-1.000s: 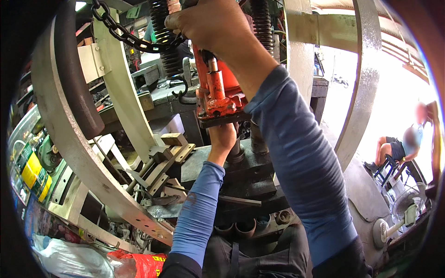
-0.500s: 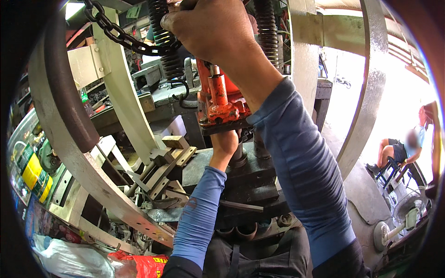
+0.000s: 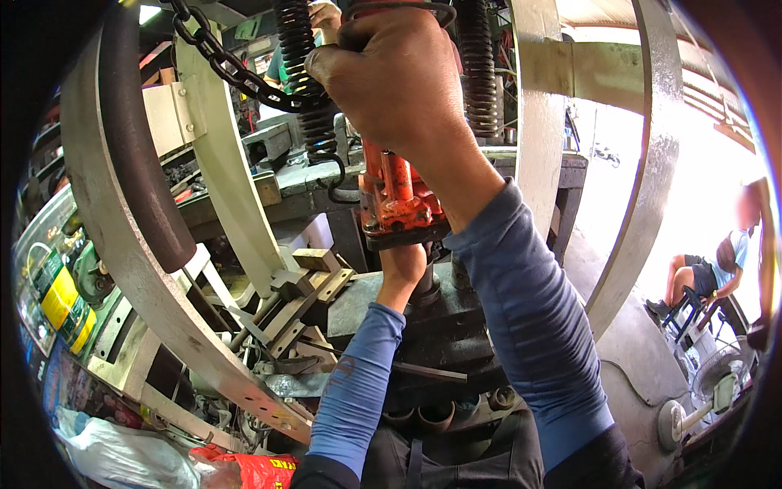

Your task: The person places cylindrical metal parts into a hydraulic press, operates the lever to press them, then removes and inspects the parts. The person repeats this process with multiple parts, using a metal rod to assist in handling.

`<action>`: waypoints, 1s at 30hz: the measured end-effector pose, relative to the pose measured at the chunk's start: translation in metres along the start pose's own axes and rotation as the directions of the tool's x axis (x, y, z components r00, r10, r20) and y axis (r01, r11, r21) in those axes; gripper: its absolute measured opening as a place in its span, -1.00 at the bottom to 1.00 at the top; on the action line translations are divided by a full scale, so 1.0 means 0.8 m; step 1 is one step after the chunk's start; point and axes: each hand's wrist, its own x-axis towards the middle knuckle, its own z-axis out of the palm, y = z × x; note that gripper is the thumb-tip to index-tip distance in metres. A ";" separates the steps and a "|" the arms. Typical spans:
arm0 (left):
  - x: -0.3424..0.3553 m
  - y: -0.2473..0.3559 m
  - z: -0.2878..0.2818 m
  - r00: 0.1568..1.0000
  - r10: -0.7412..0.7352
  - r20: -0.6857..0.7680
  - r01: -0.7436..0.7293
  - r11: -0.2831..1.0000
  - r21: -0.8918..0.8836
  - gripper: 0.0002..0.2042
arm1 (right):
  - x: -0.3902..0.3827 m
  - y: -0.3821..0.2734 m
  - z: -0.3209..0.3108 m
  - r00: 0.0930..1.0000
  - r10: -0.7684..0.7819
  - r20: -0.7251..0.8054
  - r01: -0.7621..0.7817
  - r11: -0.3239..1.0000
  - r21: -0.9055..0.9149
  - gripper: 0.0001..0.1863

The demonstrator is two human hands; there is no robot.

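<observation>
An orange-red bottle jack [image 3: 397,191] with a dark base is raised between two black coil springs [image 3: 481,73] of a metal press frame. My right hand [image 3: 399,77] is closed at its upper part, thumb towards the left spring; most of its fingertips are hidden. Beneath the base is my left hand [image 3: 402,262], against its underside, with the fingers hidden behind the jack. A dark ring-shaped edge [image 3: 407,6] shows just above my right knuckles. Below the left hand lies the dark press bed [image 3: 440,326].
Pale steel uprights [image 3: 232,163] stand on both sides, and a heavy chain [image 3: 216,61] hangs at the upper left. Metal blocks [image 3: 305,285] lie left of the bed. At the far right a person [image 3: 729,253] sits near a fan [image 3: 717,383]. Another person's hand [image 3: 325,16] shows behind the left spring.
The view has shifted a little, so the jack and both my hands appear slightly lower and further right. The seated person's raised arm has come down.
</observation>
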 end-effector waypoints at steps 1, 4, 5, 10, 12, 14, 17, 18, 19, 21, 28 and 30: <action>-0.002 0.001 0.003 0.998 0.042 0.035 -0.045 0.995 0.090 -0.60 | 0.004 0.021 0.014 0.991 -0.094 -0.093 0.093 0.996 -0.016 -0.79; -0.017 -0.012 0.014 0.992 -0.120 0.049 0.125 0.985 -0.119 -0.60 | 0.002 0.037 0.027 0.967 -0.201 -0.158 0.195 0.979 -0.054 -0.77; -0.025 -0.018 0.019 0.980 -0.195 0.036 0.198 0.954 -0.225 -0.60 | 0.000 0.031 0.030 0.967 -0.209 -0.148 0.202 0.978 -0.057 -0.78; -0.002 0.007 0.003 0.981 -0.170 0.095 0.187 0.956 -0.224 -0.71 | 0.000 0.039 0.019 0.963 -0.208 -0.170 0.201 0.978 -0.059 -0.79; 0.010 0.015 -0.005 0.998 -0.031 -0.049 0.027 0.997 -0.072 -0.78 | -0.003 0.036 0.022 0.963 -0.213 -0.165 0.206 0.977 -0.058 -0.79; 0.007 0.009 -0.002 0.989 -0.117 -0.087 0.095 0.970 -0.223 -0.81 | -0.008 0.032 0.027 0.959 -0.225 -0.172 0.217 0.974 -0.065 -0.79; -0.005 -0.001 0.003 0.950 -0.303 0.081 0.304 0.826 -0.475 -0.78 | -0.008 0.030 0.027 0.962 -0.223 -0.159 0.216 0.975 -0.055 -0.79; 0.002 0.013 -0.007 0.975 -0.221 0.035 0.219 0.908 -0.357 -0.77 | -0.011 0.032 0.025 0.970 -0.193 -0.148 0.186 0.981 -0.057 -0.79; 0.005 0.016 -0.010 0.987 -0.164 -0.001 0.157 0.948 -0.277 -0.76 | -0.014 0.027 0.021 0.976 -0.171 -0.138 0.165 0.985 -0.051 -0.79; 0.013 0.018 -0.013 0.995 -0.073 -0.067 0.062 0.985 -0.162 -0.75 | -0.016 0.021 0.016 0.979 -0.162 -0.124 0.152 0.985 -0.083 -0.78; 0.033 0.026 -0.022 0.982 0.039 -0.184 -0.043 0.999 -0.019 -0.84 | -0.019 0.018 -0.016 0.999 -0.022 0.047 0.019 0.997 0.069 -0.72; 0.028 0.020 -0.039 0.892 -0.339 0.298 0.449 0.739 -0.502 -0.71 | -0.020 0.032 -0.031 0.988 -0.143 -0.059 0.150 0.979 0.141 -0.73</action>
